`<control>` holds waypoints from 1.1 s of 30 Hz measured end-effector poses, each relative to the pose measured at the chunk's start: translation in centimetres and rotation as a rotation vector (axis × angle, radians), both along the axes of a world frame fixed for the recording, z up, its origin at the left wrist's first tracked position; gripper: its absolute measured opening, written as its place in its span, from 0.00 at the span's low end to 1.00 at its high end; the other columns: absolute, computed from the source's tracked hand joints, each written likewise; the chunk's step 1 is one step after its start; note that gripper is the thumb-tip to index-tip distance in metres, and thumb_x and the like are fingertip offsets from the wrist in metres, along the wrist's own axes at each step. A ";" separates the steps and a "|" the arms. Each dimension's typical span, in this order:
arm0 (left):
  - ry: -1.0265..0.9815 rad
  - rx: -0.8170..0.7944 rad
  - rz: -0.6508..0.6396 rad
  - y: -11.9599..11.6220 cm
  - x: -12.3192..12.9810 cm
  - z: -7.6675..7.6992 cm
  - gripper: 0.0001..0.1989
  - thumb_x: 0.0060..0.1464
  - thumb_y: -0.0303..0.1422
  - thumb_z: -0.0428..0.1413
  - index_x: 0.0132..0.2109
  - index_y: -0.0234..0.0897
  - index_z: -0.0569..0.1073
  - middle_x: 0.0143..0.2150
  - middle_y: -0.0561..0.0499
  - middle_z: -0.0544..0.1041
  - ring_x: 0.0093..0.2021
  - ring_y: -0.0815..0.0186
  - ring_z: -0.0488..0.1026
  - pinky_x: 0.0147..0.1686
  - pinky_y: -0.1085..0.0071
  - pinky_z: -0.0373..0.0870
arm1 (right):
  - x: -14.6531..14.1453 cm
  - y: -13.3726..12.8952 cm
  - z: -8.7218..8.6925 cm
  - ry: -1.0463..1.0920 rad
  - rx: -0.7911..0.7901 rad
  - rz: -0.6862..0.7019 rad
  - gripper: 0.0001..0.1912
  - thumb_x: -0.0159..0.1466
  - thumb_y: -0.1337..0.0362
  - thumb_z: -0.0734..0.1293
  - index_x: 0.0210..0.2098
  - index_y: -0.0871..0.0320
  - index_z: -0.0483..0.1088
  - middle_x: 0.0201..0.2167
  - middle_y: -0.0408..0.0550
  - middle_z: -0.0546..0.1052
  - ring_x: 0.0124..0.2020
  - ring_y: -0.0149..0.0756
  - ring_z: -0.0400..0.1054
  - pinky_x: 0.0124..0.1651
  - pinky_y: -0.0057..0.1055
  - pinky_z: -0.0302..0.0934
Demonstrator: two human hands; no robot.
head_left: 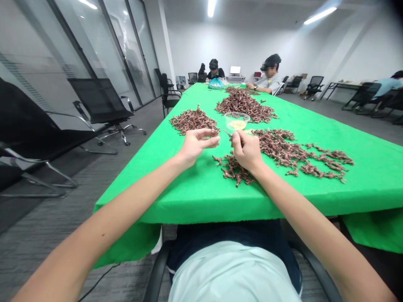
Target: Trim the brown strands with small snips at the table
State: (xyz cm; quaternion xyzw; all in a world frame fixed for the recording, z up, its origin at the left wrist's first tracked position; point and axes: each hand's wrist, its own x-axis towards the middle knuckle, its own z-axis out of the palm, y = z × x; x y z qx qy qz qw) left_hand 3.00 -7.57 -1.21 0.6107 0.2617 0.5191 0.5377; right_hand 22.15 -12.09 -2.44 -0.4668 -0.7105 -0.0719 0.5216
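My left hand (197, 144) is raised over the green cloth, its thumb and fingers bent round toward a small brown piece (214, 133) at the fingertips. Facing it, my right hand (247, 149) is closed on a thin metal tool (227, 134), whose tip points left toward the left fingers. Just beyond the right hand is a clear round bowl (237, 119) with pale yellow bits in it. A small pile of brown figures (236, 170) lies below the right hand, and a wider pile (280, 147) spreads to its right.
Two more brown piles, one at left (192, 120) and a larger one at centre (244, 105), lie on the green tablecloth (189, 201). At the far end are a blue plastic bag (216, 83) and two seated people. Black chairs (100, 100) stand at left.
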 end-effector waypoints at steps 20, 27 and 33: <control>-0.066 -0.096 -0.067 -0.5 0.0 0.5 0.23 0.38 0.35 0.76 0.41 0.30 0.79 0.43 0.41 0.84 0.42 0.59 0.83 0.51 0.60 0.77 | 0.2 -0.1 -0.2 -0.288 -0.036 -0.168 0.20 0.74 0.52 0.55 0.35 0.57 0.71 0.27 0.48 0.75 0.28 0.36 0.66 0.33 0.33 0.50; 0.004 -0.140 -0.189 -0.7 -0.4 1.0 0.19 0.47 0.41 0.72 0.40 0.33 0.81 0.41 0.44 0.85 0.38 0.62 0.84 0.45 0.66 0.79 | 2.0 0.0 0.6 -0.527 0.205 -0.216 0.18 0.74 0.53 0.56 0.39 0.58 0.70 0.33 0.52 0.76 0.36 0.40 0.66 0.40 0.35 0.54; 0.061 -0.189 -0.192 -0.7 -0.6 1.5 0.22 0.53 0.49 0.67 0.40 0.31 0.82 0.39 0.42 0.85 0.33 0.66 0.82 0.34 0.74 0.78 | 2.1 -0.2 0.8 -0.546 0.266 -0.217 0.16 0.74 0.54 0.56 0.39 0.58 0.70 0.33 0.51 0.75 0.36 0.40 0.64 0.39 0.36 0.52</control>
